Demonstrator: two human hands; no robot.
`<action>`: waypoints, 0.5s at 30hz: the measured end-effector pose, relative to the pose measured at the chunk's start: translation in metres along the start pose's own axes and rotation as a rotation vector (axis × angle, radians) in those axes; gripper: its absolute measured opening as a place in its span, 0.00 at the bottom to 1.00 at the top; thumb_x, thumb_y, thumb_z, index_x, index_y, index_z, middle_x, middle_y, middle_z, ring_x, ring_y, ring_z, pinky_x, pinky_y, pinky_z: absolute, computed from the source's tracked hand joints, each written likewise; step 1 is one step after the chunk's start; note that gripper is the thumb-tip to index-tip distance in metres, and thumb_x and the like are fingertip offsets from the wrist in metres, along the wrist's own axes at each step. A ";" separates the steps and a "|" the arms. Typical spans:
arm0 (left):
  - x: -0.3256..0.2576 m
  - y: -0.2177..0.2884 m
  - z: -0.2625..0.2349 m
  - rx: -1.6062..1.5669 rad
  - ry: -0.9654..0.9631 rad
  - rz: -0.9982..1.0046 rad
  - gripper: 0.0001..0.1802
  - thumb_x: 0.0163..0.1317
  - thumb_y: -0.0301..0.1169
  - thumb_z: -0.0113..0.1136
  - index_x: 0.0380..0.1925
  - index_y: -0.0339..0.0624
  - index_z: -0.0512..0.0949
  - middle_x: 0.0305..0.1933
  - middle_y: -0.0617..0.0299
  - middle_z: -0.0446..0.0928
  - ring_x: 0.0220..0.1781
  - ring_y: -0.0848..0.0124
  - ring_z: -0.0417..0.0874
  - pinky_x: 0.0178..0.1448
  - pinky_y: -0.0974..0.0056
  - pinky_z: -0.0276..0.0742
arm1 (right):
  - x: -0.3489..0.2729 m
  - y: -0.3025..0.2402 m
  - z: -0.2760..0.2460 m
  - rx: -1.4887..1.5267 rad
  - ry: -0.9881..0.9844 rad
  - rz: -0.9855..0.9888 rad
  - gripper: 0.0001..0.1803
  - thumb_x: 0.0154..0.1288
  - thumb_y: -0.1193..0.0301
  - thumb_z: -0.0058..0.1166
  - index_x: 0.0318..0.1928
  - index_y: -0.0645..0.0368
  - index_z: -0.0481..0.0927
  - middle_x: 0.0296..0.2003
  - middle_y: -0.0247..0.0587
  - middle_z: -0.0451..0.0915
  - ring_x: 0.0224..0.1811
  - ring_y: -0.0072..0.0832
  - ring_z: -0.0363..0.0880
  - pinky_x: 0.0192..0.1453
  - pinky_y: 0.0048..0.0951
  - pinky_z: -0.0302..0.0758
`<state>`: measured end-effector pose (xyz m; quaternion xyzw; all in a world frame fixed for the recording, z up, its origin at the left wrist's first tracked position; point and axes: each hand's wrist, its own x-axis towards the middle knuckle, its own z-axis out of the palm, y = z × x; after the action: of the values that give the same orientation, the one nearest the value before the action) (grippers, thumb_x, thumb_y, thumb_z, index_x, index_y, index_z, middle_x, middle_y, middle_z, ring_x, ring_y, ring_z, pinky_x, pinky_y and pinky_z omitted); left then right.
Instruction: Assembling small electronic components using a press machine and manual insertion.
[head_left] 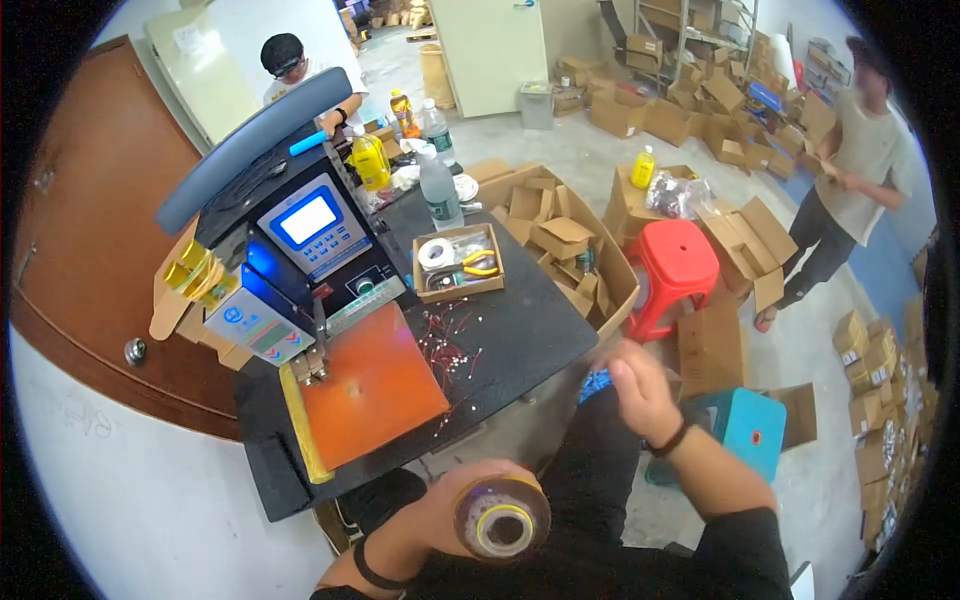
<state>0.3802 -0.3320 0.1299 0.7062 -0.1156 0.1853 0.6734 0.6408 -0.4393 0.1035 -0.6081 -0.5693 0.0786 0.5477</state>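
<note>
My left hand (450,497) is wrapped around a bottle (466,528) at the lower middle, close to my body. Seen from above, the bottle has a yellow ring around its open neck, and its lower part is hidden. To the right, past the table's corner, my right hand (645,395) is raised and closed, thumb on top. Motion blurs its fingertips, so anything in them is unclear. Some blue strands (596,384) show just below that hand. Ahead on the black table (530,325) stands a bench machine (315,235) with a lit screen beside an orange mat (372,385).
Short red wires (450,345) litter the table near a small box (460,265) with tape and yellow-handled pliers. Bottles (438,185) stand behind it. Right of the table are a carton of boxes (610,255), a red stool (675,255) and a teal stool (740,435). Two people are farther off.
</note>
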 end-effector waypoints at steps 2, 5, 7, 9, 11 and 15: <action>0.017 -0.005 0.002 0.068 0.029 0.134 0.44 0.49 0.35 0.76 0.65 0.46 0.63 0.52 0.44 0.78 0.50 0.51 0.83 0.54 0.53 0.78 | -0.060 0.083 0.023 -0.055 0.043 0.340 0.14 0.74 0.66 0.44 0.37 0.64 0.75 0.31 0.55 0.76 0.35 0.50 0.76 0.41 0.42 0.72; 0.045 0.000 -0.010 0.249 0.010 0.256 0.39 0.53 0.37 0.72 0.64 0.54 0.65 0.52 0.44 0.78 0.49 0.46 0.82 0.51 0.53 0.78 | -0.139 0.151 0.045 -0.209 -0.054 0.512 0.15 0.72 0.64 0.45 0.35 0.65 0.75 0.33 0.60 0.77 0.39 0.57 0.75 0.43 0.47 0.71; 0.069 0.012 -0.016 0.432 -0.033 0.288 0.33 0.54 0.38 0.69 0.60 0.52 0.67 0.52 0.47 0.79 0.48 0.48 0.83 0.50 0.51 0.78 | -0.169 0.166 0.055 -0.315 -0.107 0.519 0.14 0.70 0.64 0.47 0.35 0.62 0.77 0.33 0.57 0.79 0.40 0.55 0.76 0.45 0.50 0.71; 0.077 0.021 -0.023 0.553 -0.029 0.258 0.29 0.54 0.39 0.68 0.57 0.49 0.71 0.52 0.49 0.79 0.48 0.50 0.83 0.51 0.51 0.77 | -0.168 0.167 0.060 -0.391 -0.159 0.491 0.14 0.69 0.64 0.48 0.33 0.60 0.78 0.31 0.54 0.79 0.38 0.52 0.77 0.43 0.50 0.72; 0.099 0.050 -0.024 0.536 -0.003 0.109 0.21 0.54 0.38 0.64 0.48 0.46 0.77 0.51 0.53 0.80 0.48 0.55 0.83 0.52 0.53 0.77 | -0.171 0.170 0.063 -0.399 -0.148 0.502 0.14 0.69 0.63 0.48 0.32 0.60 0.78 0.30 0.53 0.79 0.37 0.52 0.78 0.43 0.50 0.72; 0.112 0.084 -0.032 0.902 0.018 0.338 0.24 0.51 0.40 0.62 0.46 0.39 0.79 0.50 0.57 0.81 0.49 0.60 0.83 0.53 0.56 0.75 | -0.177 0.184 0.064 -0.461 -0.135 0.456 0.14 0.67 0.63 0.48 0.29 0.60 0.76 0.27 0.54 0.77 0.35 0.54 0.77 0.40 0.53 0.71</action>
<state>0.4435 -0.2962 0.2535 0.8976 -0.1311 0.3299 0.2612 0.6464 -0.4943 -0.1536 -0.8211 -0.4565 0.1083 0.3249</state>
